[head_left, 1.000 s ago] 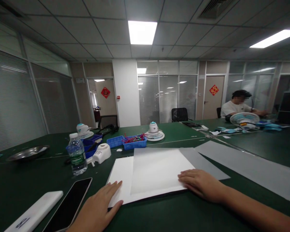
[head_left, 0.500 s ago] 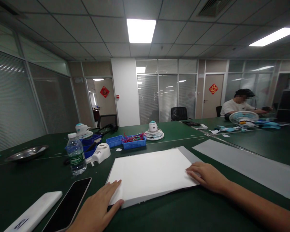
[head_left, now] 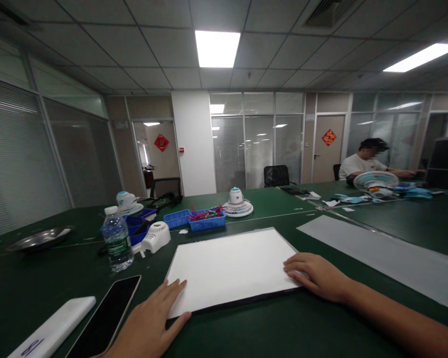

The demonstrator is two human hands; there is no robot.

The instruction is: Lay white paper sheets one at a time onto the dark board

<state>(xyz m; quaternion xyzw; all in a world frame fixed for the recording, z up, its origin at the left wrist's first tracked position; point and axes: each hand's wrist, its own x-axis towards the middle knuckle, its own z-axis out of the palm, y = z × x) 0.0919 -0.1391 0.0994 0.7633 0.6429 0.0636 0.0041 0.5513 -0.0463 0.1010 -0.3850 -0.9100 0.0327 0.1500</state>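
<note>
A stack of white sheets (head_left: 229, 268) lies flat on the green table (head_left: 291, 328) in front of me, edges aligned. My left hand (head_left: 153, 320) rests flat on its near left corner, fingers stretched out. On the near right corner lies my right hand (head_left: 315, 275), palm down with the fingers together and flat on the paper. Neither hand grips anything.
A black phone (head_left: 106, 315) and a white box (head_left: 54, 333) lie at the near left. Behind them stand a water bottle (head_left: 116, 240), small fans (head_left: 238, 204), blue trays (head_left: 207, 219) and a metal dish (head_left: 41, 237). A long grey sheet (head_left: 381, 253) lies right. A person (head_left: 362, 161) sits far right.
The top sheet, which lay shifted to the right a second ago, has slid left and now sits squarely on the stack. My right hand moved with it; my left hand stayed put.
</note>
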